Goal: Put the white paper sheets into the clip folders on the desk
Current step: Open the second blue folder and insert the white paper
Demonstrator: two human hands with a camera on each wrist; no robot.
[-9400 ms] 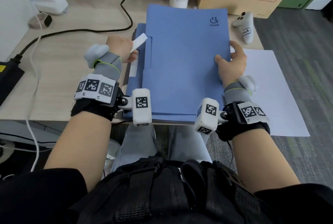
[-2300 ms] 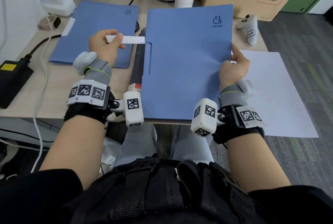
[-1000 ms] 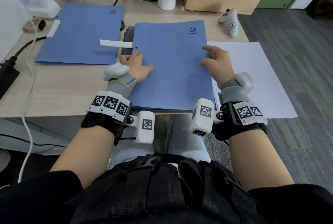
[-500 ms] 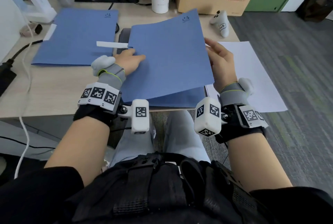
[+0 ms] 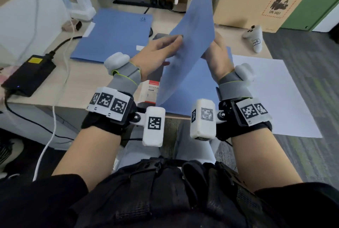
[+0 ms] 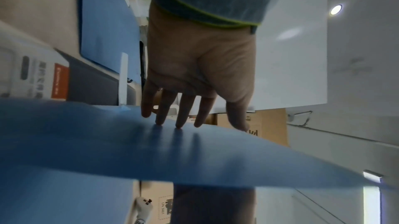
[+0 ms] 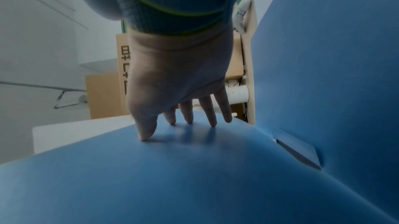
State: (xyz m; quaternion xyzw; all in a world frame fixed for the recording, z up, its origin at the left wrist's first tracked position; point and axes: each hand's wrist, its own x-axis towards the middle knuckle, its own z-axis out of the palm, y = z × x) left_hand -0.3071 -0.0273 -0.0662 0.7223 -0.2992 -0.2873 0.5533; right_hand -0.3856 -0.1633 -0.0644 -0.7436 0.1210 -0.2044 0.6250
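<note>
The near blue clip folder stands open in front of me, its front cover [image 5: 194, 31] lifted almost upright. My left hand [image 5: 165, 48] touches the cover's outer face with straight fingers [image 6: 179, 122]. Behind the cover, my right hand [image 5: 218, 57] rests its spread fingertips [image 7: 212, 122] on the folder's blue inner face [image 7: 172, 168]. The folder's lower half [image 5: 189, 88] lies on the desk. A second blue folder [image 5: 115, 35] lies closed at the back left. One white paper sheet [image 5: 271, 90] hangs over the desk's right edge.
A white and red box [image 5: 150, 88] lies partly under the near folder. A white controller [image 5: 255, 39] and a cardboard box [image 5: 256, 2] sit at the back right. A black power brick [image 5: 29, 75] with cables is at the left, a power strip [image 5: 143, 0] behind.
The near folder's cover has swung from half lifted to almost upright. My left hand moved up onto its outer face, and my right hand slid in behind it.
</note>
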